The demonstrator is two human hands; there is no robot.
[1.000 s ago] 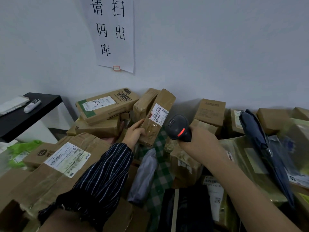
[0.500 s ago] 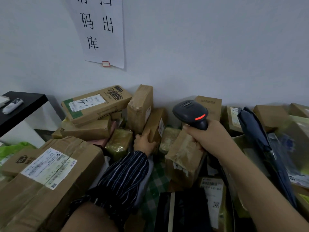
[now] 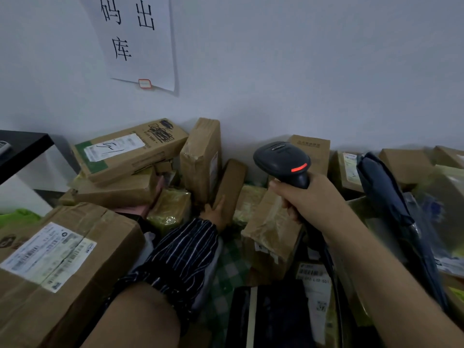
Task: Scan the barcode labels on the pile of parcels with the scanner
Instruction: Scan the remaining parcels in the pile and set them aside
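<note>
Head view: the right arm is extended forward from the lower right, forearm bare, wrist roughly straight. The right hand (image 3: 306, 197) is closed round the handle of the scanner (image 3: 282, 162), with the fingers wrapped over its front. The scanner is held upright, its head tipped away toward the wall, and a red strip is lit on the back of the head.

The left arm is reached forward from bottom centre, with a striped sleeve (image 3: 180, 259) ending at the wrist. The left hand (image 3: 216, 213) is set low and left of the scanner, against the bottom end of a narrow leaning parcel (image 3: 232, 184). The thumb is laid along the parcel's face. The other fingers are hidden, so a grip cannot be confirmed.

The narrow leaning parcel is tilted just left of the scanner, upper end toward the wall. A taped brown parcel (image 3: 271, 234) is seen directly below the scanner, close under the right hand; contact cannot be told. An upright parcel (image 3: 200, 159) is stood on end further left of the scanner. A flat box (image 3: 130, 149) with a white label is stacked well left of the scanner. A large carton (image 3: 62, 259) is placed lower left of the scanner, barcode labels facing up. A labelled packet (image 3: 313, 277) is lodged below the scanner, beside the right forearm. A dark blue bag (image 3: 391, 197) is draped right of the scanner. A paper sign (image 3: 138, 41) is fixed to the wall up and left of the scanner. A black desk (image 3: 22, 149) is cut off at far left.
</note>
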